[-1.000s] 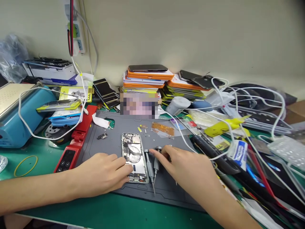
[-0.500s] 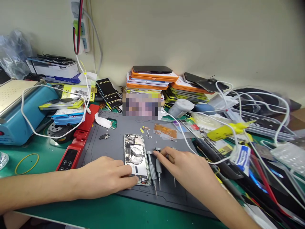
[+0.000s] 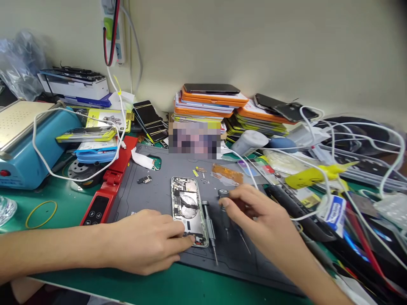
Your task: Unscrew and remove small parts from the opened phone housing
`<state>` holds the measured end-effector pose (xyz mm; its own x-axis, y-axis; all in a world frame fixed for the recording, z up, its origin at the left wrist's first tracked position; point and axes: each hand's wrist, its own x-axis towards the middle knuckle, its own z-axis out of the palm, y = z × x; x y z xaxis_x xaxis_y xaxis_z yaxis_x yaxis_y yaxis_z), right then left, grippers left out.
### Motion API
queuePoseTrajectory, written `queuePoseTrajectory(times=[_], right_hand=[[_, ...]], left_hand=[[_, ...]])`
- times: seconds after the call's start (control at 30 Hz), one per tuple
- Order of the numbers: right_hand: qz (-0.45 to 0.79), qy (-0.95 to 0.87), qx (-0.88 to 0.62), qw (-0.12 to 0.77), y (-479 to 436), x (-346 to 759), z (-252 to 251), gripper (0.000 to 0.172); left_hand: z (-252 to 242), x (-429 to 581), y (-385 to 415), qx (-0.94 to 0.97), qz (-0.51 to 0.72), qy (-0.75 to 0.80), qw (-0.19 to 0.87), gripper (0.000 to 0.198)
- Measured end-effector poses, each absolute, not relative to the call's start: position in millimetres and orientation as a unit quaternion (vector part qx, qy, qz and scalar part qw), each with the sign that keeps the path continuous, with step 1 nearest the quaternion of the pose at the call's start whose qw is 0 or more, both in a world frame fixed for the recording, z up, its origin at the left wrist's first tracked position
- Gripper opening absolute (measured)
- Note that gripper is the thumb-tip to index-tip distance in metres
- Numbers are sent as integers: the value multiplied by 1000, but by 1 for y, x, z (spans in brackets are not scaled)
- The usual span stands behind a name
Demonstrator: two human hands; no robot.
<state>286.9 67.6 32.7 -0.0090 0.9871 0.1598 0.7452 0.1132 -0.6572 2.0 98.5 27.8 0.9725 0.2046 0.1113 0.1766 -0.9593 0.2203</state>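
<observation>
An opened phone (image 3: pixel 194 216) with its inner parts bare lies on the grey mat (image 3: pixel 152 279). My left hand (image 3: pixel 149 239) is at its lower left side, fingers bent and gripping that end, with a fingertip over the bottom parts. My right hand (image 3: pixel 257 207) pinches a grey screwdriver (image 3: pixel 225 216) by its top, held upright with the tip down. Another screwdriver (image 3: pixel 209 224) lies along the phone's right edge. Under my right hand shows the thin shaft of a further tool (image 3: pixel 244 243); its handle is hidden.
Small loose parts (image 3: pixel 199 173) and an orange strip (image 3: pixel 227 173) lie beyond the phone. A red folding device (image 3: pixel 110 186) and a blue machine (image 3: pixel 41 156) stand left. Stacked phone boxes (image 3: pixel 206 101) are at the back; white cables (image 3: pixel 318 167) and tools crowd the right.
My right hand has lifted the screwdriver off the mat and moved it slightly right and up. My left hand stays at the phone. The whole view has shifted slightly.
</observation>
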Motion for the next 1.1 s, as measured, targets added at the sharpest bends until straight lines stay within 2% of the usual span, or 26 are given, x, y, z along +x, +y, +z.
queuePoseTrajectory(times=[0.1, 0.27, 0.37, 0.4, 0.53, 0.63, 0.7, 0.83, 0.93, 1.1], right_hand=[[129, -689, -596, 391, 60, 280, 34, 22], [120, -695, -588, 397, 47, 277, 25, 15], [138, -691, -562, 434, 46, 273, 18, 5], [143, -688, -553, 447, 46, 272, 16, 7], [127, -692, -529, 474, 51, 268, 9, 33], [82, -710, -519, 469, 51, 271, 3, 36], [50, -715, -496, 490, 49, 273, -2, 38], [-3, -702, -459, 545, 43, 272, -7, 63], [37, -730, -437, 524, 42, 266, -6, 66], [135, -775, -398, 471, 45, 260, -5, 65]], left_hand=[[36, 1, 104, 971, 52, 118, 201, 37], [38, 2, 108, 925, 88, 171, 328, 8], [35, 4, 107, 914, 82, 192, 347, 9], [35, 4, 107, 912, 79, 195, 351, 9], [35, 5, 107, 913, 83, 192, 351, 3], [34, 4, 107, 919, 91, 183, 336, 5], [31, 4, 105, 927, 97, 192, 307, 12], [24, 4, 101, 949, 128, 213, 197, 23], [21, 5, 102, 947, 151, 236, 159, 23], [22, 7, 104, 936, 141, 251, 203, 22]])
